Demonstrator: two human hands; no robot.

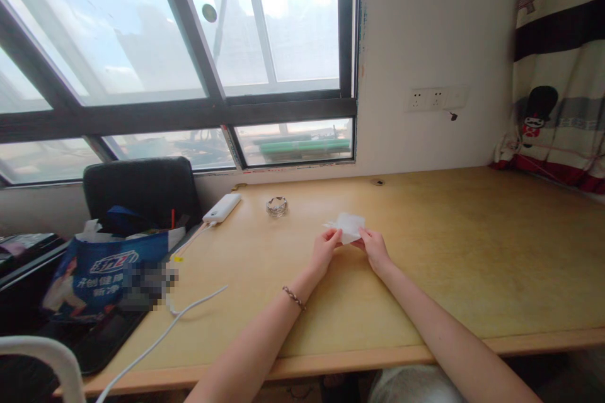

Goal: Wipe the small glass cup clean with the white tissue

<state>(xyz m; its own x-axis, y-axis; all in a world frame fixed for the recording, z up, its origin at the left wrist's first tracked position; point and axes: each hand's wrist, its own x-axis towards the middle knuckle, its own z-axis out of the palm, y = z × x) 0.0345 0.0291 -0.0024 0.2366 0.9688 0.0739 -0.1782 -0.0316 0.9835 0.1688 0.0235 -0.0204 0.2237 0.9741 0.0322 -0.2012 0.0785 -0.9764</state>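
Observation:
A small, thin white tissue (348, 227) is held up just above the wooden desk, between both hands. My left hand (326, 250) pinches its left lower edge with thumb and fingers; a braided bracelet circles that wrist. My right hand (374, 249) grips the right lower edge in the same way. Part of the fingers is hidden behind the tissue. Farther back, left of the hands, a silver metal bracelet or ring-shaped piece (276, 206) lies on the desk, touched by neither hand.
The yellow wooden desk (454, 252) runs along the wall under a window. A white power bank (222, 208) with a cable lies at its left back. Another white cable (189, 308) crosses the left edge. A blue bag (104, 271) and black chair (142, 192) stand left.

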